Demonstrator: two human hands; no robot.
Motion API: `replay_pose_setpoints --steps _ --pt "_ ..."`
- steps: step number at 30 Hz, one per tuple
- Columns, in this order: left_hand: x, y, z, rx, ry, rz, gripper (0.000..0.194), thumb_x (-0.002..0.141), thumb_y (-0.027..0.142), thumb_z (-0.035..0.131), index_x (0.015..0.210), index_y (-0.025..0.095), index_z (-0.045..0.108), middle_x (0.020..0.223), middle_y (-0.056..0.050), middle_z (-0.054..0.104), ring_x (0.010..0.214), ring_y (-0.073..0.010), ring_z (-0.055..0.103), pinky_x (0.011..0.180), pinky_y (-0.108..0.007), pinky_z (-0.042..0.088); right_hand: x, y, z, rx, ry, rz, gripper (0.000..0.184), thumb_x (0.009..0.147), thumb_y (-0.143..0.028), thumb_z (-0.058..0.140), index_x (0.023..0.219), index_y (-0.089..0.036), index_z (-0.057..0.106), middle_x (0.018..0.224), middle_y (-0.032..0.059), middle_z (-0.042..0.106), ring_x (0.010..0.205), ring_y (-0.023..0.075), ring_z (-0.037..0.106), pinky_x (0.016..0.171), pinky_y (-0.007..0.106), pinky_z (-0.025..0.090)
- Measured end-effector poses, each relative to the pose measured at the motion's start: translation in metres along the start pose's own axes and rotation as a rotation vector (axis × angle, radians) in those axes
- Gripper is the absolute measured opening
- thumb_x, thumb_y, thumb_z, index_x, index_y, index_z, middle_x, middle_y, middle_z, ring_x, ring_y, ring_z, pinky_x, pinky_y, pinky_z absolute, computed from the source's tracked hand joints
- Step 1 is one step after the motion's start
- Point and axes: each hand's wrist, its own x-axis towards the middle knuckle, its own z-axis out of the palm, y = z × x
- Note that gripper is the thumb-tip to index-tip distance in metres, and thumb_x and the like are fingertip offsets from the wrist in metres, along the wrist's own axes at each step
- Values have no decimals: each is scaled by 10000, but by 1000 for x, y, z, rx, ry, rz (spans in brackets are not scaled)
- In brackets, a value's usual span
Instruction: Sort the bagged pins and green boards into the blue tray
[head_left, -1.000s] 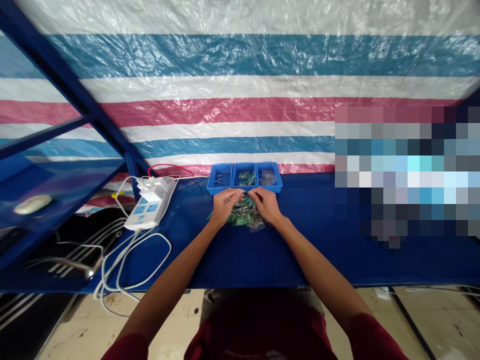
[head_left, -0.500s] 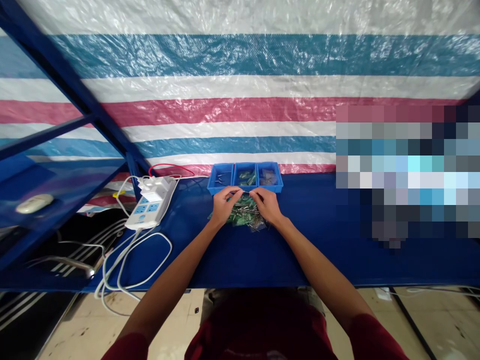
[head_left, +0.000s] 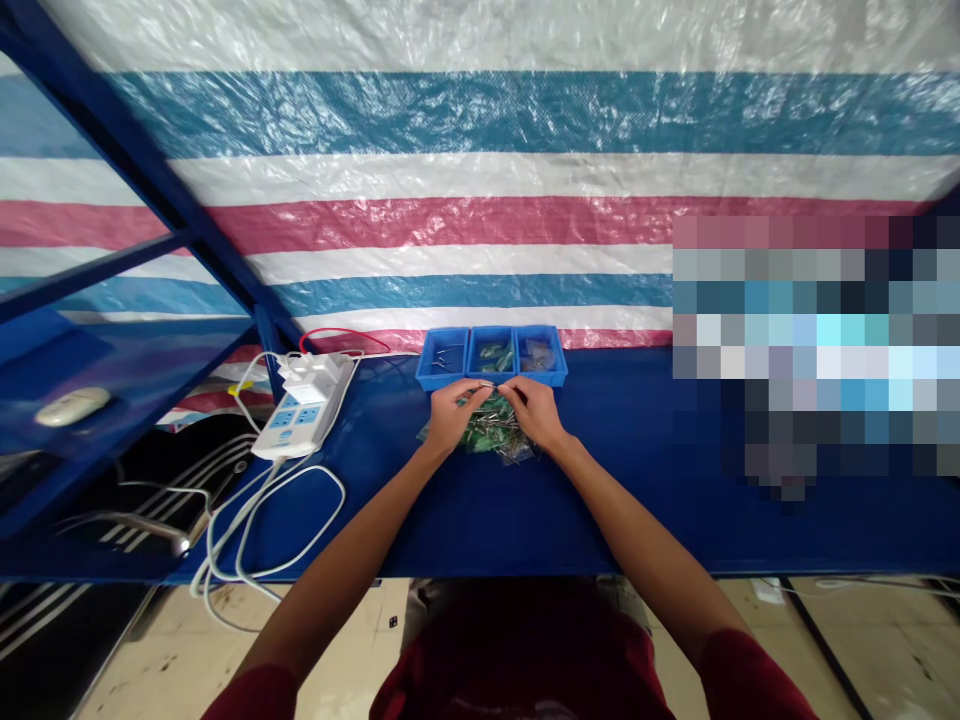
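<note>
The left hand point(head_left: 452, 412) and right hand point(head_left: 535, 407) pinch a thin, silvery, metal-looking piece point(head_left: 487, 384); a loosened grip could lose it in the loose green-and-silver pile point(head_left: 491, 428) below.

On the flat blue tabletop point(head_left: 637, 480), before the red-white-blue plastic sheet point(head_left: 450, 225): three rectangular blue plastic bins point(head_left: 492, 373) abreast. Before these, between bare left hand point(head_left: 451, 412) and bare right hand point(head_left: 535, 410): a heap of thin metal pieces and green plastic point(head_left: 491, 434). Left of the heap: an oblong white plastic power strip point(head_left: 300, 415), looped white cables point(head_left: 344, 489) before it.
</note>
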Motion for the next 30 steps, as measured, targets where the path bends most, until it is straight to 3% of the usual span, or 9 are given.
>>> replay_pose_setpoints --steps 6,11,15,20,23,30 --pt "-2 4 2 -99 13 -25 271 802 408 663 875 155 725 918 -80 738 824 -209 690 713 -298 555 -1 3 6 -46 -48 -14 496 956 -520 374 661 -182 587 573 0 536 527 120 462 557 248 334" --pt "0 5 -1 19 2 56 289 867 419 585 943 172 714 863 -67 730 783 -189 682 763 -313 540 -1 5 3 -135 69 66 531 948 -498 388 547 -186 542 496 -3 504 468 115 428 531 262 320" --pt "1 3 -4 205 -34 171 256 828 437 635 829 201 734 782 -48 722 718 -181 655 745 -303 518 0 2 -1 -105 151 77 446 938 -457 416 655 -181 625 599 33 604 543 149 522 580 276 388" --pt "0 4 -4 216 21 158 276 814 455 641 737 201 716 735 -29 716 661 -167 637 722 -290 519 -2 0 2 -7 25 0 303 923 -410 462 917 -198 680 827 58 683 645 161 576 652 286 455" --pt "-1 6 -4 208 4 153 263 833 436 621 771 204 731 756 -32 729 682 -173 653 731 -293 524 -2 0 3 -4 -24 -33 305 931 -410 464 890 -198 679 789 53 661 648 158 562 650 278 451" --pt "1 1 -3 60 53 36 254 775 417 687 820 170 728 821 -53 736 707 -179 666 731 -303 541 -1 -2 0 4 45 -6 380 948 -462 421 809 -189 648 744 49 637 656 162 549 654 279 432"
